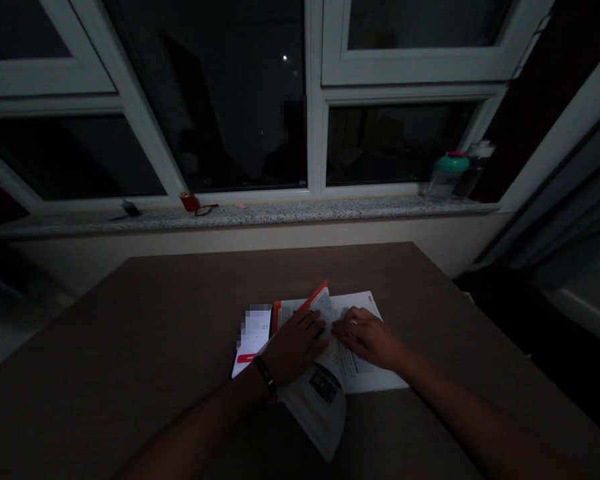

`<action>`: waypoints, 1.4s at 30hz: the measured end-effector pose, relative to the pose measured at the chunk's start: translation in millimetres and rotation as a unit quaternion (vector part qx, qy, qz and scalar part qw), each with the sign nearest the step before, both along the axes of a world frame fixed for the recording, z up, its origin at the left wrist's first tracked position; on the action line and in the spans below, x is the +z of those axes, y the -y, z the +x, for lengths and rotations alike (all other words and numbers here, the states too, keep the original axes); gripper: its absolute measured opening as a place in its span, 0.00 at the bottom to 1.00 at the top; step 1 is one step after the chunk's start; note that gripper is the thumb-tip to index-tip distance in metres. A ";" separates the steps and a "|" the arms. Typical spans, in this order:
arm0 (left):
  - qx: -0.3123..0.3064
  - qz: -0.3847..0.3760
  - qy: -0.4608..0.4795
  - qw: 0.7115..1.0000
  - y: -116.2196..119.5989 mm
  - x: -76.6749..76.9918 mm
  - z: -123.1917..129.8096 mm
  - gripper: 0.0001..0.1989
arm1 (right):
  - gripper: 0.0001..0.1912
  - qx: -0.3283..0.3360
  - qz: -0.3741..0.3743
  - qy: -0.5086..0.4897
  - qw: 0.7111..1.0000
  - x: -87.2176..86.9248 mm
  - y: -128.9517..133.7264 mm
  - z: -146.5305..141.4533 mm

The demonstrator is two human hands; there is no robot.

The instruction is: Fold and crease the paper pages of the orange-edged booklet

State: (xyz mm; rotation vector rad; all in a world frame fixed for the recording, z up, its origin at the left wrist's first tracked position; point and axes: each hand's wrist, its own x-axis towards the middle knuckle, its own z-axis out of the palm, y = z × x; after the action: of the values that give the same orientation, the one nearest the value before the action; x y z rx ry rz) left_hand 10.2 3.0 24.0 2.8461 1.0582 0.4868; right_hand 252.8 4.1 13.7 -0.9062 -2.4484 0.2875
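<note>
Live: left hand (295, 347) and right hand (367, 339) down on an open paper booklet (313, 417), fingertips just apart

I have both palms down and the fingers curled over the pages, at the middle of the brown table (130, 320), and I can't tell whether either hand is pinching the paper or only pressing it. A red-edged flap (316, 298) stands up just beyond the left fingers, while a white printed sheet (375, 377) lies under the right hand. Beside the left hand sits a white card with a red label (247, 359), partly blurred, and a black wristband (265, 373) circles the left wrist. Beyond the table, a teal-lidded bottle (447, 175) stands on the granite windowsill (280, 213).
</note>
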 end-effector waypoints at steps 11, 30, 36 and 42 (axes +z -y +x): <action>-0.007 -0.021 0.000 1.000 -0.9 0.2 -0.1 0.16 | 0.12 0.011 0.003 -0.012 1.000 1.3 1.1 1.3; -0.010 -0.034 0.029 0.999 5.7 9.1 2.8 0.12 | 0.14 0.003 -0.014 -0.006 1.000 4.5 2.4 -2.0; -0.007 -0.041 0.015 0.999 6.9 9.6 3.3 0.12 | 0.14 0.017 -0.022 -0.022 0.999 2.9 3.3 -1.2; -0.004 -0.039 0.002 0.999 8.7 10.9 4.4 0.12 | 0.13 0.009 -0.049 -0.042 0.998 -0.3 1.8 -1.3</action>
State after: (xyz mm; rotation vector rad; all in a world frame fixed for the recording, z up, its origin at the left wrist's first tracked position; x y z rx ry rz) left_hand 14.6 -5.6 35.0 2.7796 1.0423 0.4408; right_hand 251.6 2.3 13.4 -0.8957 -2.3839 0.4474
